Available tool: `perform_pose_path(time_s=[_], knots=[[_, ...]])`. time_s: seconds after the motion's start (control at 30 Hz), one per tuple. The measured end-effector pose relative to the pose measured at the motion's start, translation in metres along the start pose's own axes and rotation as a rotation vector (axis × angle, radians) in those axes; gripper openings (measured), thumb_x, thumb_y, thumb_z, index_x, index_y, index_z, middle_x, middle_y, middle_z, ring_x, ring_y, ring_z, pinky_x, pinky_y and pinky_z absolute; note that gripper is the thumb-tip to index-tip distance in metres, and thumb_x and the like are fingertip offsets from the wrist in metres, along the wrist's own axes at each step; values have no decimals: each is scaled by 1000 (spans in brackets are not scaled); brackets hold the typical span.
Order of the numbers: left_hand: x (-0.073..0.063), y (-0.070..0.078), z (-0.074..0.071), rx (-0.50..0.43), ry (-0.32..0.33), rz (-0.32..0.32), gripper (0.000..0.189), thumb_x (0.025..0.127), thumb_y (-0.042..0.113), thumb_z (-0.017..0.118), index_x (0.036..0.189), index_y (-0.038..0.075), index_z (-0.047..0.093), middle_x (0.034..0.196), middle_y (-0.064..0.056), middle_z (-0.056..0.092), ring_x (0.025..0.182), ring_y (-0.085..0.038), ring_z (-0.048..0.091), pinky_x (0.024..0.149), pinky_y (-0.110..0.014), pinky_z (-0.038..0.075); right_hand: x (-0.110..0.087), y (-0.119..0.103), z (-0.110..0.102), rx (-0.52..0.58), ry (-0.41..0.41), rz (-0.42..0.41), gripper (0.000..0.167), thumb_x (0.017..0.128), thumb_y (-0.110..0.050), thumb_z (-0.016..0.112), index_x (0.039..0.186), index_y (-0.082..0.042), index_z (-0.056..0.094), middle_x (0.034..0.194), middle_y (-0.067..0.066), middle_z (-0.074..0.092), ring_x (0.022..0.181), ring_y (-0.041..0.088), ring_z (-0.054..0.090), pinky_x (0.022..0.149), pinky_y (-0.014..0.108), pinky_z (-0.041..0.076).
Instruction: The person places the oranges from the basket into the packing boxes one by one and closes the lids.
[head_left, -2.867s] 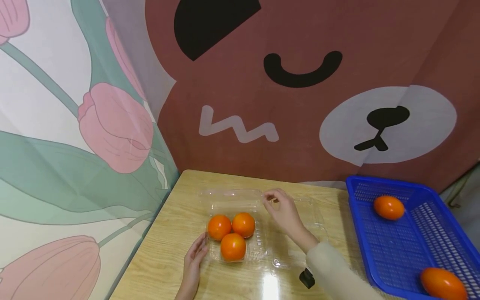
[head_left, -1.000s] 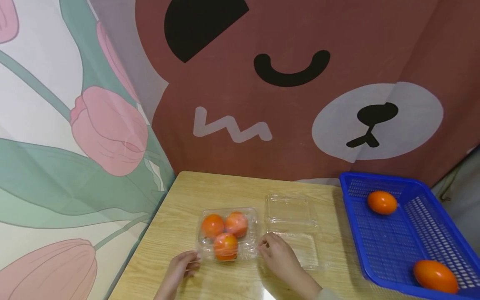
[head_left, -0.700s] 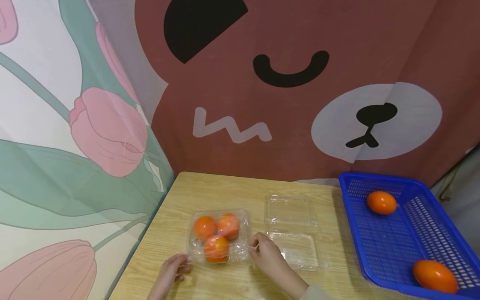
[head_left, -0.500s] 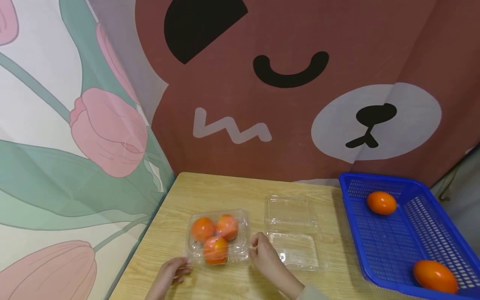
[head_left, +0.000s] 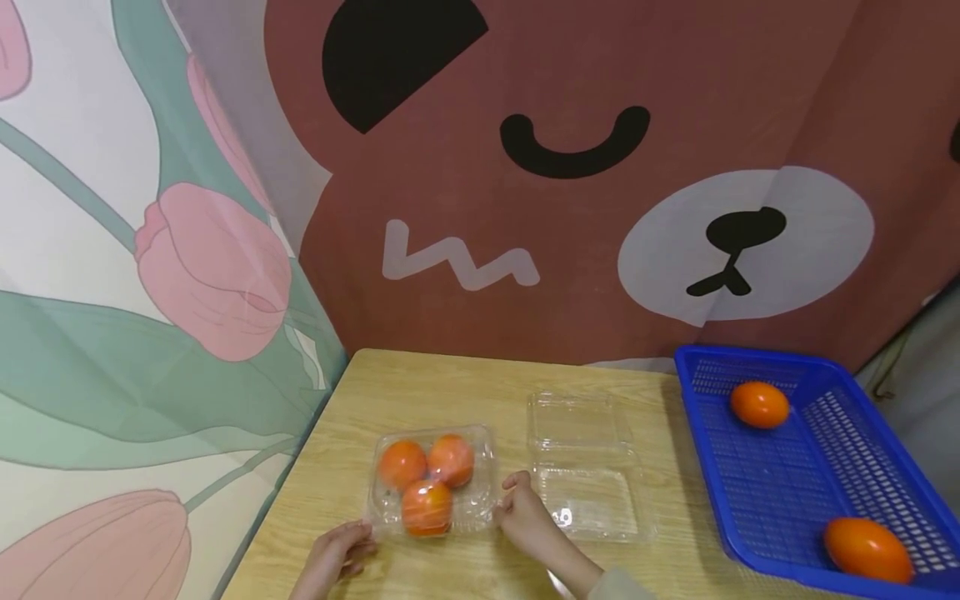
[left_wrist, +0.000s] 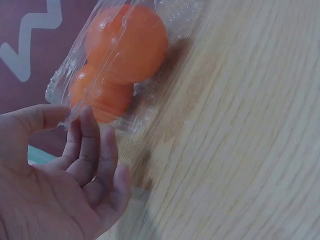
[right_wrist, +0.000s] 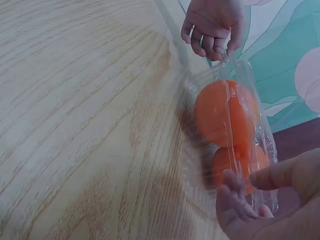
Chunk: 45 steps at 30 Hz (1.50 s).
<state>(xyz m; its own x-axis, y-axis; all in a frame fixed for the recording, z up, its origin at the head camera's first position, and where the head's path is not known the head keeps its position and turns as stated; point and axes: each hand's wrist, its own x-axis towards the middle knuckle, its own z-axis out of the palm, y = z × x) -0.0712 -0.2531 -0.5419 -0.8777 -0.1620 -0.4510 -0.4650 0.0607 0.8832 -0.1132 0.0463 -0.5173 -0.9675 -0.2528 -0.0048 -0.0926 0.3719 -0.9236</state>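
Note:
A clear plastic clamshell box, its lid folded over, stands on the table with three smooth, round orange fruits inside. My left hand pinches its near left corner between thumb and fingertip; the left wrist view shows that hand with its other fingers loosely curled. At the right edge, my right hand pinches the rim. In the right wrist view, the thumb and index finger of the right hand meet on the rim, and the left hand holds the opposite end.
An unfolded clear clamshell lies just right of my right hand. Further right stands a blue plastic basket with two orange fruits in it. Printed cloths hang behind and left of the wooden table.
The lid, laid back at first, has come down over the fruits. Both hands have drawn the box leftward and slightly nearer; in the last half second they have barely moved.

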Motion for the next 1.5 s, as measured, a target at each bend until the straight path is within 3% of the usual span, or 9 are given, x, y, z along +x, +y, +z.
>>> perform_pose_path(time_s=[0.1, 0.2, 0.3, 0.37, 0.63, 0.97, 1.07, 1.23, 1.5], knots=[[-1, -1, 0, 41, -59, -6, 27, 97, 21, 57, 105, -3, 66, 90, -8, 74, 81, -15, 69, 68, -33, 53, 4, 3, 2, 39, 40, 4, 33, 82, 10, 60, 107, 9, 38, 72, 5, 56, 61, 16, 56, 54, 26, 45], [1, 0, 2, 62, -88, 10, 28, 98, 22, 56, 102, -3, 67, 90, -6, 73, 82, -15, 69, 67, -32, 53, 9, 5, 5, 187, 81, 35, 32, 83, 16, 56, 106, 11, 35, 75, 8, 50, 62, 18, 58, 56, 29, 52], [2, 3, 6, 43, -49, 31, 24, 98, 20, 56, 97, 0, 68, 87, -3, 72, 80, -13, 66, 66, -29, 52, 14, 9, 9, 350, 110, 73, 31, 83, 20, 52, 106, 13, 32, 79, 10, 48, 63, 18, 57, 60, 32, 57], [2, 4, 8, 27, -18, 44, 21, 98, 16, 56, 97, 0, 68, 86, -2, 71, 79, -12, 65, 65, -28, 52, 16, 12, 10, 402, 130, 86, 31, 83, 21, 52, 106, 14, 33, 79, 10, 49, 64, 17, 56, 61, 32, 57], [2, 6, 13, 36, 78, 66, 22, 97, 12, 58, 100, -7, 69, 83, -2, 71, 76, -14, 61, 62, -28, 51, 18, 13, 11, 411, 147, 123, 33, 81, 21, 53, 109, 16, 36, 80, 10, 50, 66, 15, 54, 61, 30, 56], [5, 1, 19, -3, 86, 97, 39, 103, 29, 53, 107, -8, 66, 92, -3, 73, 79, -8, 66, 66, -26, 51, 16, 10, 10, 393, 125, 111, 34, 82, 19, 53, 112, 19, 37, 80, 19, 56, 70, 22, 61, 66, 39, 59], [4, -2, 24, -25, 55, 81, 39, 102, 30, 55, 108, -7, 65, 93, -2, 72, 80, -10, 65, 67, -27, 51, 12, 9, 5, 330, 96, 101, 39, 83, 14, 57, 116, 23, 39, 85, 18, 59, 76, 23, 62, 69, 35, 56], [0, -7, 39, -8, -73, 101, 30, 99, 19, 58, 110, -8, 63, 96, -3, 71, 84, -12, 64, 70, -29, 50, 0, 4, -10, 217, 35, 65, 46, 89, 0, 64, 124, 22, 45, 99, 19, 62, 89, 29, 63, 76, 32, 53], [-7, -2, 77, 25, -292, 166, 40, 99, 15, 55, 121, -19, 54, 99, -6, 72, 86, -14, 64, 73, -27, 51, -20, 0, -37, 165, 27, 29, 28, 95, -5, 62, 120, 8, 59, 112, 22, 64, 97, 28, 62, 80, 28, 52]])
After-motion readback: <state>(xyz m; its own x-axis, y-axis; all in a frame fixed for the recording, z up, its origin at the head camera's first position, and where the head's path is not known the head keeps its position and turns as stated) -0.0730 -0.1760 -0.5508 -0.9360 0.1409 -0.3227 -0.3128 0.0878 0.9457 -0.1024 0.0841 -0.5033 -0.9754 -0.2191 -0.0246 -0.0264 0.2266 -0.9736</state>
